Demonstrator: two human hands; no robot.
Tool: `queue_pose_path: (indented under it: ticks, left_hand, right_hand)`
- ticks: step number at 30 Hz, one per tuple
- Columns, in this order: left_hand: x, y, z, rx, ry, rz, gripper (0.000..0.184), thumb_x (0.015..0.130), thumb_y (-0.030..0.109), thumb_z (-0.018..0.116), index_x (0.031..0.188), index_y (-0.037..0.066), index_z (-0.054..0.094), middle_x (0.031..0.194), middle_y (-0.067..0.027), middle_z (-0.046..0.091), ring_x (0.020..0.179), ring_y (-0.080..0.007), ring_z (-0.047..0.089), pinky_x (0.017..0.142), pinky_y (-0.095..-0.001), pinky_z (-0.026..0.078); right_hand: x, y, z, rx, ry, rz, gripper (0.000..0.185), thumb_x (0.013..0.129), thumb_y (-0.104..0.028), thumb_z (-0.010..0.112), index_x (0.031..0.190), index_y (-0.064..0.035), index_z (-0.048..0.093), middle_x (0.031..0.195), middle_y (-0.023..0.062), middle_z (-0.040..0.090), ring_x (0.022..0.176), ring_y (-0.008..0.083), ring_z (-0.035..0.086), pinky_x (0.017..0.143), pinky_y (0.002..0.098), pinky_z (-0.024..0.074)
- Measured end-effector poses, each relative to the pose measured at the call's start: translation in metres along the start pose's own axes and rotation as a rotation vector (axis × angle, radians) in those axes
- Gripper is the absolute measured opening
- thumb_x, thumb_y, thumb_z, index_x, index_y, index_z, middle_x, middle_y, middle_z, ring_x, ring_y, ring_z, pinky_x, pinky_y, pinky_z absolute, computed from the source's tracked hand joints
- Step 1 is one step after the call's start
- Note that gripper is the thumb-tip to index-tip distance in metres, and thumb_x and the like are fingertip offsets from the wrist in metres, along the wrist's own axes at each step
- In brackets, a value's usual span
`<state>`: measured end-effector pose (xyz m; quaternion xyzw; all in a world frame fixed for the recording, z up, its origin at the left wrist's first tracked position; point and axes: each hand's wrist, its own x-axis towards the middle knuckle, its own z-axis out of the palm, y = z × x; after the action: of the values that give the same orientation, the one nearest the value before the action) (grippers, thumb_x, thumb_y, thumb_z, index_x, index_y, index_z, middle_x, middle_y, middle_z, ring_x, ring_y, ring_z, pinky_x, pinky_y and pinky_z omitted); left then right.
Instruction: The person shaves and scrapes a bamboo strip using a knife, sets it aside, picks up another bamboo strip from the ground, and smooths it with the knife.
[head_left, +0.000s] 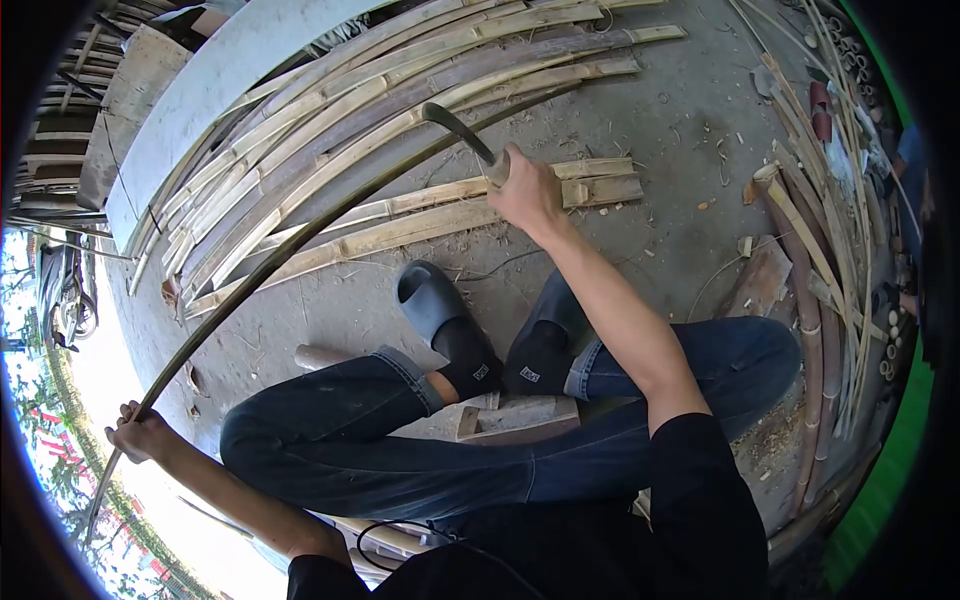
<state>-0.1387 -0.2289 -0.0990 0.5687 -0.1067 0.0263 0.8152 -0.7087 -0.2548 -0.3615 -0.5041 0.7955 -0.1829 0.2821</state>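
My left hand (140, 433), at the lower left, is closed round a long dark bamboo strip (270, 265). The strip runs diagonally up and right across the view, its far end near the laid-out slats, and its near end sticks out past the hand. In my right hand (528, 190) is the pale handle of a curved knife (458, 130), with the dark blade pointing up and left. The blade lies close to the strip or over it; I cannot tell if they touch. Split bamboo slats (400, 228) lie on the floor behind the right hand.
More long bamboo slats (330, 110) are spread over the floor beyond. Bamboo poles and thin strips (810, 330) are piled at the right. My slippers (435, 300) and a wooden block (520, 418) are below. A motorcycle (68, 290) stands outside at the left.
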Motion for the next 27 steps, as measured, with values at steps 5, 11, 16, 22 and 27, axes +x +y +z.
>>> queue_pose_path:
  ticks: [5,11,16,22,27]
  left_hand:
    - [-0.005,0.001,0.002,0.003,0.051,-0.021,0.033,0.097,0.016,0.053,0.098,-0.012,0.034,0.065,-0.0077,0.039,0.049,-0.0204,0.044,0.041,-0.0328,0.042]
    - [-0.007,-0.001,0.001,0.015,0.013,-0.083,0.028,0.098,0.017,0.051,0.093,-0.007,0.037,0.064,-0.0059,0.037,0.048,-0.0182,0.038,0.04,-0.0305,0.036]
    - [0.057,-0.02,-0.011,-0.046,0.063,-0.201,0.042,0.097,0.011,0.048,0.137,0.002,0.038,0.062,-0.0051,0.034,0.047,-0.0159,0.036,0.039,-0.0288,0.034]
    - [0.033,-0.02,-0.013,-0.175,-0.181,-0.184,0.021,0.102,0.023,0.044,0.09,0.006,0.045,0.059,-0.0025,0.033,0.046,-0.0146,0.034,0.041,-0.0269,0.031]
    - [0.038,-0.013,-0.02,-0.493,-0.663,-0.368,0.031,0.098,0.031,0.034,0.076,0.009,0.036,0.063,-0.0026,0.032,0.055,-0.0172,0.031,0.05,-0.0289,0.029]
  right_hand:
    - [0.063,0.078,-0.003,-0.048,0.141,0.186,0.044,0.073,-0.02,0.074,0.111,-0.0035,0.062,0.104,0.0212,0.068,0.103,0.0378,0.065,0.09,0.046,0.052]
    - [0.128,0.131,-0.047,-0.211,0.045,0.466,0.038,0.077,-0.022,0.075,0.111,-0.007,0.068,0.117,0.0146,0.067,0.115,0.0317,0.062,0.095,0.0407,0.0523]
    - [0.137,0.153,-0.064,-0.382,0.033,0.388,0.038,0.077,-0.025,0.072,0.111,-0.0084,0.069,0.12,0.0136,0.066,0.114,0.0308,0.062,0.093,0.0398,0.0534]
    - [0.102,0.177,-0.031,0.433,0.159,0.408,0.03,0.059,-0.017,0.072,0.073,0.0091,0.067,0.082,0.0247,0.07,0.081,0.0345,0.07,0.07,0.0392,0.0528]
    - [0.029,0.138,-0.034,0.593,0.233,0.47,0.046,0.06,-0.02,0.071,0.096,0.0085,0.067,0.1,0.0304,0.066,0.095,0.0355,0.067,0.083,0.0384,0.051]
